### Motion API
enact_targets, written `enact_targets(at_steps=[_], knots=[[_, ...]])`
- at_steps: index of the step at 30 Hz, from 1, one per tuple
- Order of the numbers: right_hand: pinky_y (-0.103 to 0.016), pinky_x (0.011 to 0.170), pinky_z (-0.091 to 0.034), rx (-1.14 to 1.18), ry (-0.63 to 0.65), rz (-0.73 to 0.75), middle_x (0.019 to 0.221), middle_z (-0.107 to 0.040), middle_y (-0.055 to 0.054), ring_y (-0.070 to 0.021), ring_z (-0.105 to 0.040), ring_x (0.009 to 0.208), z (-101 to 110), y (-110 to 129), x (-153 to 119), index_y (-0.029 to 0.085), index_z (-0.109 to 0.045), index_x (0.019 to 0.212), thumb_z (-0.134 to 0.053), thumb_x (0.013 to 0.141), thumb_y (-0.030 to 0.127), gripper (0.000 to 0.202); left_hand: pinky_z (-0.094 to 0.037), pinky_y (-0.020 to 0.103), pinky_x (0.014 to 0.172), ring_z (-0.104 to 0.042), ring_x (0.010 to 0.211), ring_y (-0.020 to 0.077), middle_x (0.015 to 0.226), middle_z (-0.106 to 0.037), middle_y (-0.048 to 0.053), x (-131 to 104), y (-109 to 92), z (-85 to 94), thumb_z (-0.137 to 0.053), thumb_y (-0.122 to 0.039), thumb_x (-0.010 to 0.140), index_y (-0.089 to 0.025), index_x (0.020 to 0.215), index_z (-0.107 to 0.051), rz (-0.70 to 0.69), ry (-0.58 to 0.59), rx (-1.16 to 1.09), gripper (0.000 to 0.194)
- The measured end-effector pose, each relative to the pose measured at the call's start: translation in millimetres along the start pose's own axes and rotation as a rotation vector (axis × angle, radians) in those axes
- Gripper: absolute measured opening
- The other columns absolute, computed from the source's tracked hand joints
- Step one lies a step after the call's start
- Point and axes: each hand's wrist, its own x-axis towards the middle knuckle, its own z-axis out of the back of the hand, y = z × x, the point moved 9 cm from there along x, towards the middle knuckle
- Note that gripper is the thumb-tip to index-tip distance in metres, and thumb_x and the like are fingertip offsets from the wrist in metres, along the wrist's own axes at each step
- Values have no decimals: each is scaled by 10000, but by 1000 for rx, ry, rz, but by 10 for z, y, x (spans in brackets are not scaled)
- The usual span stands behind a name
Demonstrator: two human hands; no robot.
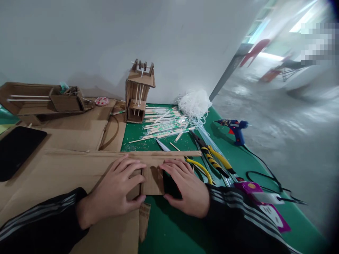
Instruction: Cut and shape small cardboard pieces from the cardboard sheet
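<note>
A small brown cardboard piece (153,181) lies between my two hands, over the border of the big cardboard sheet and the green tabletop. My left hand (119,187) has its curved fingers and thumb against the piece's left edge. On the opposite edge, the fingers of my right hand (186,187) are bent round it, the thumb lower down. Just beyond my fingertips runs a long narrow cardboard strip (164,153), crossing from the sheet to the green top. A scrap of printed cardboard (144,220) sits below the piece.
Pliers (212,155), wrapped wooden sticks (164,123) and a white string bundle (194,106) lie ahead. At right are a blue glue gun (235,128) and a purple-white power strip (265,201). A cardboard tower (136,95), cardboard model (50,100) and black phone (21,150) occupy the left and back.
</note>
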Motion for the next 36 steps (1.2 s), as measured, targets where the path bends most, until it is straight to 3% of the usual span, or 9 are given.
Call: enact_targets(at_steps=[4,9,13,17,22,30,36], knots=[[-532,1098,-279,-9,-31,-13,1371,-523,-158,-344,-447,1268,24,-18,-22,137,-351,1423,-704,696,302,825,-272,516,1140,-467,1253,269,1299,-583,51,2,-49,27,-657,-329,806,-252,1058,-618,-24,-27,7,266],[-507,1064,-337,5,-102,-66,1346,-516,-145,-344,-459,1254,90,-45,-49,180,-282,1451,-777,673,319,932,-340,482,1076,-503,1153,267,1166,-617,59,12,-85,58,-663,-313,801,-231,1054,-620,-30,-52,24,270],[-517,1047,-351,6,-90,-52,1332,-523,-145,-352,-470,1228,89,-35,-38,162,-308,1435,-789,667,322,920,-442,429,822,-539,943,261,983,-626,62,10,-131,47,-650,-332,804,-234,1023,-636,2,-32,118,240],[-506,1014,-368,26,-72,-40,1254,-560,-130,-337,-486,1162,76,-31,-21,166,-471,1321,-787,677,320,734,-397,404,647,-524,801,252,852,-622,60,-4,-216,5,-604,-329,832,-227,1055,-635,17,2,228,248],[-493,945,-372,9,-109,62,1109,-605,-85,-310,-499,1046,37,47,-30,215,-634,1143,-772,719,334,461,-396,399,698,-549,816,237,877,-666,43,-33,-259,-56,-541,-293,896,-199,1140,-620,46,45,264,273],[-488,925,-350,-16,-175,107,1019,-613,-84,-303,-499,1008,14,68,-53,202,-652,1133,-715,786,375,392,-380,376,733,-560,866,238,945,-674,47,-71,-356,-28,-527,-351,897,-165,1179,-637,109,29,319,356],[-490,940,-347,-19,-177,102,978,-625,-77,-289,-518,971,-6,69,-60,198,-654,1136,-715,788,369,392,-360,364,827,-557,946,235,1085,-697,87,-74,-474,11,-452,-304,924,-106,1140,-671,67,-68,396,365]])
